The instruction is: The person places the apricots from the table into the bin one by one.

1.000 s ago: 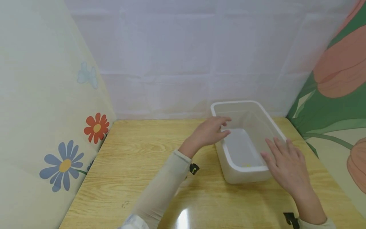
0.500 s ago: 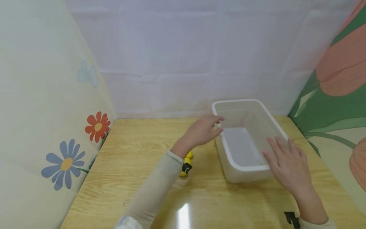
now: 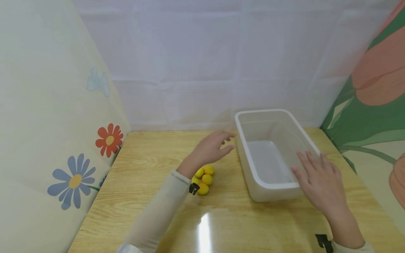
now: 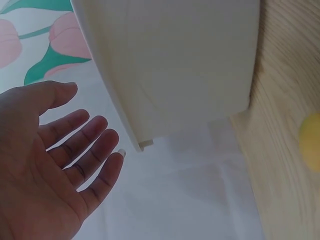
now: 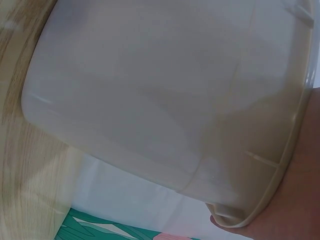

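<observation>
My left hand (image 3: 211, 150) hovers just left of a white plastic bin (image 3: 248, 172), holding nothing. Its fingers are loosely spread, with the palm facing the camera in the left wrist view. At the right front rim of the bin, my right hand (image 3: 322, 184) rests with fairly straight fingers; the right wrist view shows part of that hand (image 5: 295, 200) against the rim. Several lemons (image 3: 207, 179) lie clustered on the table beside my left wrist, some partly hidden by it. One lemon (image 4: 311, 142) shows at the edge of the left wrist view. The bin's near inside corner is hidden.
The wood-grain table (image 3: 152, 154) meets a white cloth backdrop (image 3: 186, 70) behind. Flower-printed panels stand at the left (image 3: 38, 105) and right (image 3: 376, 133). A black clip (image 3: 194, 188) sits at my left cuff.
My left hand has drawn back left from over the bin's rim, uncovering the lemons. A yellow patch inside the bin's near end has gone from sight. My right hand stays at the rim.
</observation>
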The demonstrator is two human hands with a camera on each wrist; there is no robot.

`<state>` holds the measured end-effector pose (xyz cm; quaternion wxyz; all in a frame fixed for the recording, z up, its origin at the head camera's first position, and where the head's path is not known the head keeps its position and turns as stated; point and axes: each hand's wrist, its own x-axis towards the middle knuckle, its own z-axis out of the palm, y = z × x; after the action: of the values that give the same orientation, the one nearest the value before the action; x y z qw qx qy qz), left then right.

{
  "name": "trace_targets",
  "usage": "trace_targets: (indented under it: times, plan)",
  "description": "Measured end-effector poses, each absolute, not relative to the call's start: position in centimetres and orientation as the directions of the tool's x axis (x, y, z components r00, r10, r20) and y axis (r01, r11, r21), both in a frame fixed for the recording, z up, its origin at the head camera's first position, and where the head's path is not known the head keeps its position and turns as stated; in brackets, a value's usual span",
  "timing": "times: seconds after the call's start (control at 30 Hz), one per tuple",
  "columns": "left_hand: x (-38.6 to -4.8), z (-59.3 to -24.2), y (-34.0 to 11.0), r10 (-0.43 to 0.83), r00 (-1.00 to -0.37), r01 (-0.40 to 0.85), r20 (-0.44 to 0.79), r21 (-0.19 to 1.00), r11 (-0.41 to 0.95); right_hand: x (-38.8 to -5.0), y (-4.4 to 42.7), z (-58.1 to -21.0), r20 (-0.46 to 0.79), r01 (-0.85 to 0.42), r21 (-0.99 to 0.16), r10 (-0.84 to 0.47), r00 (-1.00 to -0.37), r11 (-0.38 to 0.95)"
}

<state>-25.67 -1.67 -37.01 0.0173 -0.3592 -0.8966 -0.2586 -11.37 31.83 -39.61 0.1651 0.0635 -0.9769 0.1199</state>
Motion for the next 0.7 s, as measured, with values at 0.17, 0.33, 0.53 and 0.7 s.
trace_targets:
  times: [0.17,0.33,0.53,0.7]
  plan:
    - [-25.4,-37.6,-2.8,0.625,-0.757,0.634,0.192,0.449,0.630,-11.4,31.8,-39.6,0.346,-0.167,-0.212,-0.086,-0.934,0.963]
    - [-25.0,-37.9,-4.0,0.617,-0.766,0.618,0.181,0.471,0.629,-11.3,31.8,-39.7,0.338,-0.167,-0.213,-0.088,-0.937,0.963]
    - [-24.9,-38.9,-5.4,0.606,-0.776,0.608,0.176,0.464,0.644,-11.3,31.9,-39.7,0.338,-0.167,-0.215,-0.087,-0.937,0.962]
    - [-24.8,-39.7,-6.6,0.595,-0.787,0.592,0.165,0.471,0.654,-11.3,31.8,-39.6,0.338,-0.167,-0.212,-0.088,-0.937,0.963]
